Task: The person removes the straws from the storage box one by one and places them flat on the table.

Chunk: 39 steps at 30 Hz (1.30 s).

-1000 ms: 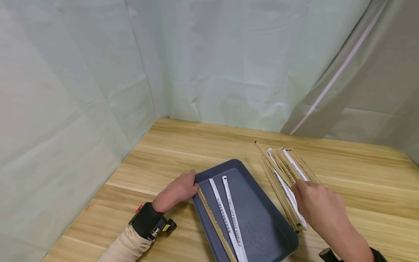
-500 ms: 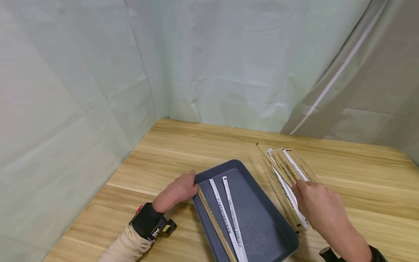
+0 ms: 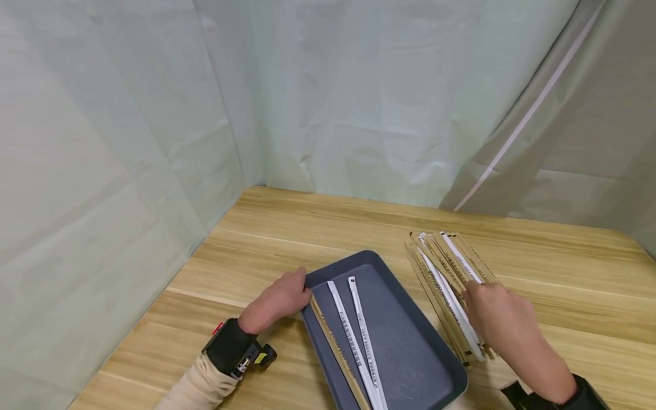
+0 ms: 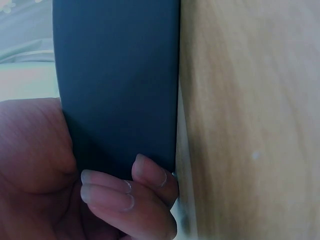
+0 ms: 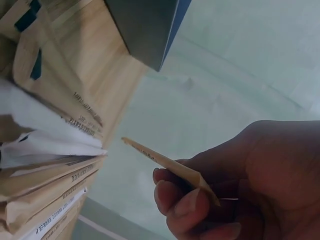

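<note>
A dark grey tray (image 3: 405,336) lies on the table in the head view. At its left corner my left hand (image 3: 279,293) grips the rim; the left wrist view shows fingertips curled against the dark wall. Inside the tray lie one brown paper-wrapped straw (image 3: 328,330) along the left side and two white wrapped straws (image 3: 345,324). My right hand (image 3: 504,313) pinches a slim brown paper-wrapped straw (image 5: 170,162) between thumb and fingers, over a pile of brown and white wrapped straws (image 3: 435,307) right of the tray.
The wooden table (image 3: 215,273) extends left of and behind the tray. A pale sheet (image 3: 359,114) hangs along its back and left edges. The tray's right edge is close to the straw pile.
My right hand has shifted slightly right, drawing the brown straw toward me, so its far tip is lower and nearer the pile. My left hand and the tray stay in place.
</note>
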Motion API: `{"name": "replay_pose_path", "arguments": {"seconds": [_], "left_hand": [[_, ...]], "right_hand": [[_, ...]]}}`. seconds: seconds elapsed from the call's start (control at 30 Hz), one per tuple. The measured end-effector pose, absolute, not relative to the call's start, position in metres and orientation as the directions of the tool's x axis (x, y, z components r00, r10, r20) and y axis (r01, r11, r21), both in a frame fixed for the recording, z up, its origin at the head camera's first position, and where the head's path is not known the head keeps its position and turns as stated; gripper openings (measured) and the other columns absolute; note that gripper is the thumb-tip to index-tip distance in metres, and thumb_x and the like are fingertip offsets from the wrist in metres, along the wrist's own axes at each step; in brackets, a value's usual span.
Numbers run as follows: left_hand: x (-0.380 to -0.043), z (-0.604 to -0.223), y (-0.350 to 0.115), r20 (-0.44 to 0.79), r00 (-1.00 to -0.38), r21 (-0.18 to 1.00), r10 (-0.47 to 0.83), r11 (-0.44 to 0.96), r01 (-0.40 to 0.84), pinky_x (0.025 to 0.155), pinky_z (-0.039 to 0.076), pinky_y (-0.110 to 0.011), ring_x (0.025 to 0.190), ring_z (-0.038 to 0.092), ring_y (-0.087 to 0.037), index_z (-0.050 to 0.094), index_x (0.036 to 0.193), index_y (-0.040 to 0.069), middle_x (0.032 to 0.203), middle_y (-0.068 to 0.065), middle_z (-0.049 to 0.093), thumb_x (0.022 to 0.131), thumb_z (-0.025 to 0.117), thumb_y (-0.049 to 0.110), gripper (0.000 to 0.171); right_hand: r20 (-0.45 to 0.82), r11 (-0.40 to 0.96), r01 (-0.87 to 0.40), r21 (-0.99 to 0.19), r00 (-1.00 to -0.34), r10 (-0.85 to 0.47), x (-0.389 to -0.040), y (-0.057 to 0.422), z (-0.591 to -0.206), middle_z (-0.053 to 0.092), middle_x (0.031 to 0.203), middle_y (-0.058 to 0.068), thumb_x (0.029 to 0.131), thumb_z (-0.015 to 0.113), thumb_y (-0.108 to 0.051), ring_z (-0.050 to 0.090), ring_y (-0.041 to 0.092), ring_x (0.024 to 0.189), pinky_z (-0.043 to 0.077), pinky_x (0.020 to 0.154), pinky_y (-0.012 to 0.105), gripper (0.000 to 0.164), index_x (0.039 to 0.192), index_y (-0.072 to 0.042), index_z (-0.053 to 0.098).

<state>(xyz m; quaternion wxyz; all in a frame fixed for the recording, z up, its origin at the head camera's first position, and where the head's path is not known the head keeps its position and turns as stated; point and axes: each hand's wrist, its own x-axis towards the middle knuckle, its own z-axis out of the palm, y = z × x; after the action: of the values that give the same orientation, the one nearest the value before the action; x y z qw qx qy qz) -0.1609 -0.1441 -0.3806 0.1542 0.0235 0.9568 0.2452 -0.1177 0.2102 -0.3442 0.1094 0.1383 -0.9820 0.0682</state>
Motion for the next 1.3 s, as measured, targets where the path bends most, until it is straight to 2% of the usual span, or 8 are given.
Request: {"name": "replay_pose_path", "arguments": {"seconds": [0.63,0.87,1.0,1.13,1.3], "left_hand": [[-0.159,-0.380,-0.145,-0.271,-0.953,0.478,0.133,0.878,-0.013,0.050,0.039,-0.029,0.060,0.052,-0.020,0.049,0.120,-0.008,0.077,-0.012,0.053,0.092,0.051,0.007,0.032],[-0.158,-0.380,-0.144,-0.270,-0.953,0.483,0.138,0.875,-0.010,0.050,0.039,-0.029,0.060,0.052,-0.020,0.049,0.118,-0.009,0.076,-0.012,0.053,0.092,0.051,0.007,0.030],[-0.158,-0.380,-0.144,-0.268,-0.953,0.479,0.138,0.878,-0.008,0.050,0.039,-0.029,0.060,0.052,-0.020,0.048,0.118,-0.009,0.077,-0.013,0.052,0.092,0.051,0.007,0.030],[-0.158,-0.380,-0.144,-0.262,-0.955,0.479,0.139,0.878,-0.004,0.050,0.039,-0.029,0.060,0.051,-0.020,0.049,0.116,-0.009,0.076,-0.012,0.052,0.092,0.051,0.007,0.029],[-0.158,-0.381,-0.145,-0.256,-0.956,0.482,0.141,0.876,0.000,0.050,0.039,-0.029,0.060,0.051,-0.020,0.050,0.114,-0.008,0.075,-0.012,0.052,0.092,0.051,0.006,0.027]], "right_hand": [[0.117,0.972,-0.212,-0.101,-0.973,-0.200,-0.129,0.226,-0.346,0.040,0.051,0.004,0.094,0.052,-0.010,0.043,0.020,0.044,0.034,0.036,0.037,0.033,0.062,-0.009,0.042],[-0.012,0.980,-0.172,-0.096,-0.985,-0.174,-0.132,0.229,-0.347,0.047,0.057,0.009,0.094,0.048,-0.011,0.048,0.021,0.049,0.038,0.041,0.038,0.032,0.063,-0.009,0.047],[-0.089,0.985,-0.153,-0.083,-0.983,-0.160,-0.135,0.232,-0.346,0.052,0.063,0.012,0.095,0.047,-0.012,0.051,0.023,0.053,0.040,0.044,0.040,0.028,0.068,-0.006,0.053],[-0.102,0.986,-0.144,-0.085,-0.983,-0.152,-0.136,0.233,-0.348,0.055,0.066,0.015,0.093,0.048,-0.011,0.054,0.026,0.055,0.041,0.044,0.042,0.024,0.071,-0.005,0.055],[-0.119,0.984,-0.138,-0.110,-0.981,-0.151,-0.136,0.236,-0.349,0.053,0.064,0.011,0.087,0.051,-0.006,0.052,0.024,0.055,0.040,0.045,0.041,0.018,0.069,-0.006,0.053]]}}
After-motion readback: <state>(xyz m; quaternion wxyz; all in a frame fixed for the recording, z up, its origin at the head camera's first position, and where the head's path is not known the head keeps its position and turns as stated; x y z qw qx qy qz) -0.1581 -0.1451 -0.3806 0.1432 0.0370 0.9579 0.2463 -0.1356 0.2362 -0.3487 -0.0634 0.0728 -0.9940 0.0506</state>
